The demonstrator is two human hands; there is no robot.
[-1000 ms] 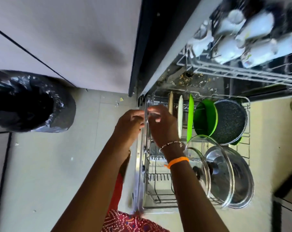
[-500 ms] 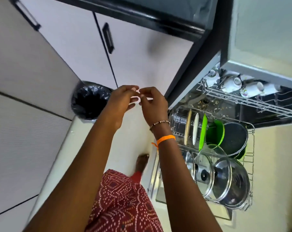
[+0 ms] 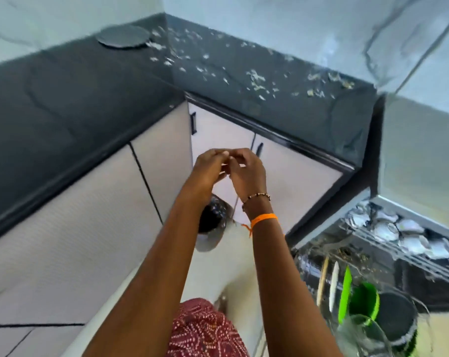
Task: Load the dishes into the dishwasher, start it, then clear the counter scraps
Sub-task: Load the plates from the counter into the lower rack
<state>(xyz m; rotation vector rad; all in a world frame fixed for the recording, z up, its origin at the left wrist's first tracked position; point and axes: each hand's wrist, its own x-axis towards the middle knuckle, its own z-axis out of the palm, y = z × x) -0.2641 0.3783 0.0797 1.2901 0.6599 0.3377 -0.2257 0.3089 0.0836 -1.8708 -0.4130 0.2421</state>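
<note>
Both hands meet at the frame's centre, fingertips together — the left hand [image 3: 210,168] and right hand [image 3: 248,171] curl inward, but whether they pinch anything I cannot tell. At lower right the dishwasher [image 3: 388,256] stands open, racks loaded. Scraps [image 3: 257,81] litter the dark counter [image 3: 89,99] along the top, a round lid [image 3: 123,36] at upper left. A black-lined bin [image 3: 213,217] sits below the hands. No readable writing.

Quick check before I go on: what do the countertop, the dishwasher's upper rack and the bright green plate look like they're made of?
Countertop: looks like polished dark stone, perhaps granite; faint sheen and fine speckle, though motion blur leaves it open.
Upper rack: thin pale wire grid, likely coated or plated metal.
Green plate: probably plastic; saturated uniform lime colour, thin edge, matte look.
</note>
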